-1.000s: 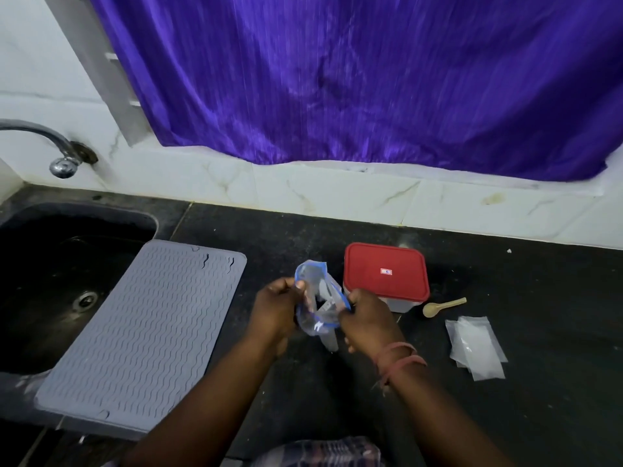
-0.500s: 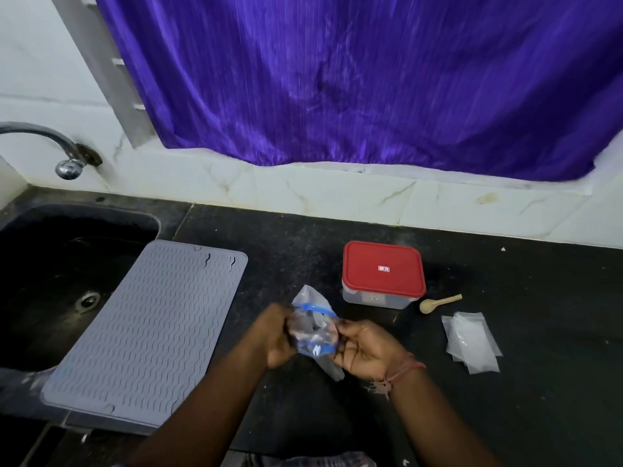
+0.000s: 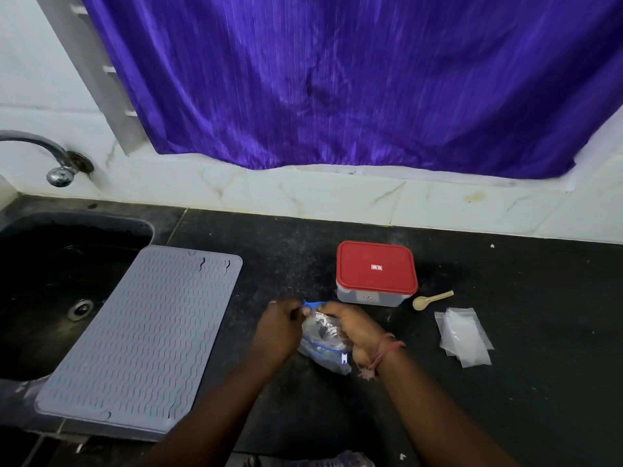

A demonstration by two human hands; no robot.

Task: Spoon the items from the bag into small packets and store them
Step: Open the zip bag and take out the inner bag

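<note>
On the dark table [image 3: 522, 382], just in front of the red-lidded container [image 3: 376, 273], both hands grip a clear zip bag [image 3: 325, 345] with a blue seal. The left hand [image 3: 278, 332] pinches its blue top edge, and the right hand [image 3: 355, 328] curls round the bag's upper side. A small wooden spoon [image 3: 431, 299] lies right of the container, near a stack of small clear packets [image 3: 463, 335]. A grey ribbed mat [image 3: 141, 338] partly overlaps the sink [image 3: 40, 251] at left.
</note>
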